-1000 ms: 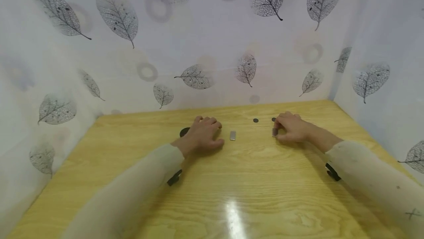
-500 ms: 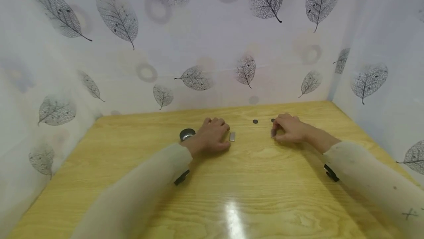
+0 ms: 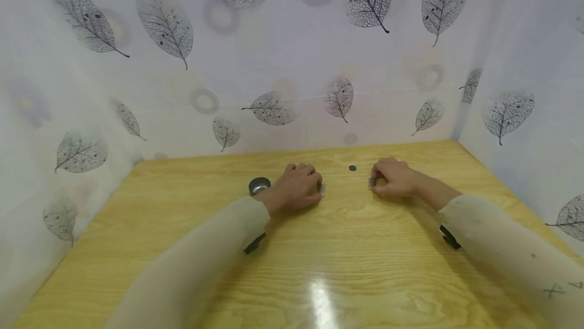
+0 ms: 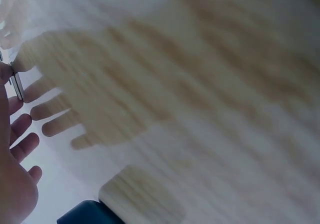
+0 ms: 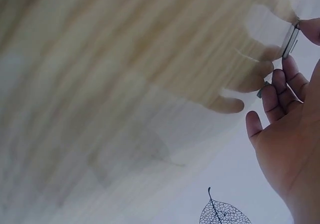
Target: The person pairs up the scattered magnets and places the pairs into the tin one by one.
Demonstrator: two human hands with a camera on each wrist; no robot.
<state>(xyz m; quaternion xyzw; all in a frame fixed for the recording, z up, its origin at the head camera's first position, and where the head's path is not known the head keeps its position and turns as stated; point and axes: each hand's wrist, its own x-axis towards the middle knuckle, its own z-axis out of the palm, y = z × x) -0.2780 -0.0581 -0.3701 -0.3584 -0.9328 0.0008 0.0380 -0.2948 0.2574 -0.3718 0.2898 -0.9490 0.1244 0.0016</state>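
Observation:
In the head view my left hand [image 3: 296,187] pinches a small silver rectangular piece [image 3: 323,190] by its ends, between thumb and index finger. The left wrist view shows this thin piece [image 4: 17,86] edge-on between the fingertips. Opposite it, my right hand [image 3: 394,178] holds a similar flat silver piece [image 3: 371,183] the same way. Its edge [image 5: 289,40] appears in the right wrist view. Both pieces are low at the tabletop; whether they touch it I cannot tell. A gap separates the two. A small dark disc [image 3: 353,168] lies behind that gap.
A round dark container with a shiny inside [image 3: 259,186] stands behind my left wrist. A small green bit [image 5: 262,90] shows by the right fingers. The wood-grain table [image 3: 292,268] meets a leaf-patterned curtain [image 3: 292,65] at the back and sides.
My left hand has moved right, uncovering the dark container, and now grips the silver piece. My right hand has slid slightly left with its piece. A second dark disc beside it is now hidden.

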